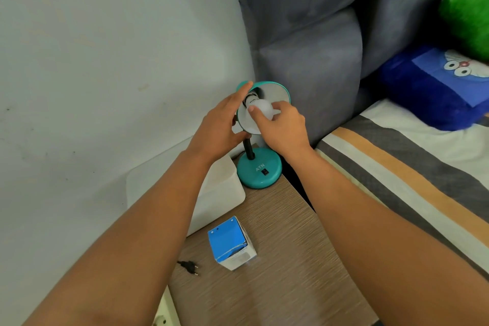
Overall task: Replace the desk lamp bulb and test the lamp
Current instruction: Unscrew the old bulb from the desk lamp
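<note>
A teal desk lamp stands at the back of a wooden bedside table, its round base bearing a black switch. The shade is tilted toward me. My left hand grips the left rim of the shade. My right hand holds the white bulb by its globe; the bulb's neck sits at the black socket inside the shade. Whether the bulb is fully seated cannot be told. The lamp's black plug lies loose on the table near the left edge.
A blue-and-white bulb box lies open on the table in front of the lamp. A white container sits left of the base. A grey headboard, a striped bed and blue and green plush items are to the right.
</note>
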The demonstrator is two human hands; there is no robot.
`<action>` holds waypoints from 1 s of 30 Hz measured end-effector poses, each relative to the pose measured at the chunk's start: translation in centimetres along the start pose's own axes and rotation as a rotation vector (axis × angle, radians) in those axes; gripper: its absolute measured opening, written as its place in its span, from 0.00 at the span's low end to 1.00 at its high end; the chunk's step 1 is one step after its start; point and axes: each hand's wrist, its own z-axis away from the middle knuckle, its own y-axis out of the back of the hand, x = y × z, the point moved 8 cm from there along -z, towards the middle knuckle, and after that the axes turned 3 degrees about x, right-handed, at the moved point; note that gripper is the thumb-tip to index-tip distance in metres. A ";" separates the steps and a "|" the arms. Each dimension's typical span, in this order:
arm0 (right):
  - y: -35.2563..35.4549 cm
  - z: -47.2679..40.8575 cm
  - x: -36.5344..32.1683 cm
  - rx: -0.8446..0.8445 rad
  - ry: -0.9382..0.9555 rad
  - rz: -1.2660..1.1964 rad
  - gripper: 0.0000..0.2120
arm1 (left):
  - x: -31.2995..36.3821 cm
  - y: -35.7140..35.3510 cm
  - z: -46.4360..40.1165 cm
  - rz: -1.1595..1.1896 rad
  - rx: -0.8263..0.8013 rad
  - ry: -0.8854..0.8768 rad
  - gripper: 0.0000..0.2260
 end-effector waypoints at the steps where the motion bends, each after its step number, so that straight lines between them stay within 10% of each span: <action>1: 0.0 0.0 -0.1 0.001 0.006 0.006 0.30 | 0.0 0.0 0.0 0.005 -0.001 0.001 0.41; 11: 0.7 0.7 -2.0 0.074 0.307 0.256 0.29 | 0.2 0.1 0.0 0.023 -0.017 0.001 0.41; 22: 0.5 0.2 0.4 0.057 0.059 0.166 0.32 | -0.2 -0.2 -0.1 0.009 -0.001 0.011 0.41; 30: 1.2 1.4 -1.5 0.153 0.387 0.349 0.31 | -0.2 -0.4 -0.1 0.020 -0.017 0.007 0.41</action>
